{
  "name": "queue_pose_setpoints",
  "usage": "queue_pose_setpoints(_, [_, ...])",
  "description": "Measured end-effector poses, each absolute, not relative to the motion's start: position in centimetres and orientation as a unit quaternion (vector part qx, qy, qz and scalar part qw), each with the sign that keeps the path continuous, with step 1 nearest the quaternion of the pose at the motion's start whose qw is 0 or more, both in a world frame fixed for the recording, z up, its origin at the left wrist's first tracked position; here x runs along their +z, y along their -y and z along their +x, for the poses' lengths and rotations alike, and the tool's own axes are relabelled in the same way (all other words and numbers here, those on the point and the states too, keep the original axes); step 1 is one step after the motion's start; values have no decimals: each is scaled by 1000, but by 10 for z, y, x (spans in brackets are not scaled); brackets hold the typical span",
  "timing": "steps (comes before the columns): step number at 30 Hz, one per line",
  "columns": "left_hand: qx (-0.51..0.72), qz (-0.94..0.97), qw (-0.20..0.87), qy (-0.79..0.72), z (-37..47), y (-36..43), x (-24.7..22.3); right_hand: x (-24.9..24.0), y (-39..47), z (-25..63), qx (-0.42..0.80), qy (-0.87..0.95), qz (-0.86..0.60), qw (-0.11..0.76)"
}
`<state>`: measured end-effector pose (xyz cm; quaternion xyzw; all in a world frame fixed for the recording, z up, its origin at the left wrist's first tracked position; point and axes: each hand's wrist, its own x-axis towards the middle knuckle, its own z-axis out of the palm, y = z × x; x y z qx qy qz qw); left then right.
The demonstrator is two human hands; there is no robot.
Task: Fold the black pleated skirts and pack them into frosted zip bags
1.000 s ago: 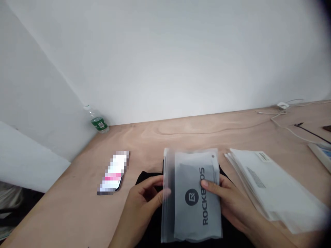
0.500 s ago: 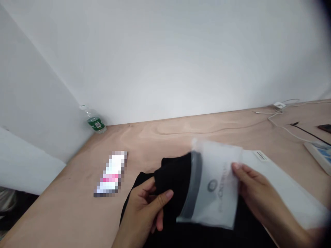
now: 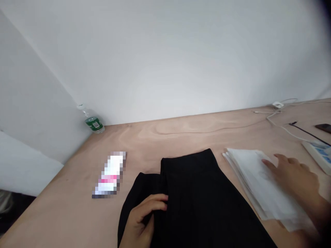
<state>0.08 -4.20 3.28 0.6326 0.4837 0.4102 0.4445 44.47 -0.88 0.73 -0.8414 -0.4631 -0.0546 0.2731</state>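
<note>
A folded black garment lies on the table in front of me, its near end cut off by the bottom of the view. My left hand has curled fingers on the garment's fold at its left side, pinching the cloth. To the right is a stack of frosted white plastic bags, slanting toward me. Over these bags my right hand is spread, its fingers apart and somewhat blurred. Whether its palm touches the top bag is hard to make out.
On the left lies a phone with a pixelated screen. A water bottle with a green label stands in the back corner by the wall. White cables, a power strip and a dark object are at the right.
The printed frosted bag has left its place over the garment; my right hand has moved right, onto the bag stack. My left hand has shifted slightly down and still touches the black cloth.
</note>
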Motion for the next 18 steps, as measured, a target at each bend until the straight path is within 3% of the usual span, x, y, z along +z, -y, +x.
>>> queue_pose_setpoints(1, [409,628,447,-489,0,44,32,12,12,427,-94,481,-838,239])
queue_pose_setpoints(3, [412,605,456,-506,2,50,36,29,22,379,-53,534,-797,276])
queue_pose_setpoints(6, [439,572,451,-526,12,57,46,50,42,290,220,558,-719,352])
queue_pose_setpoints(9, [457,583,436,-511,26,61,49,50,58,221,390,622,-589,337])
queue_pose_setpoints(14, [499,559,440,-495,48,62,48,43,61,195,470,609,-543,337])
queue_pose_setpoints(18, [529,528,399,-531,42,63,48,52,62,221,451,547,-582,399])
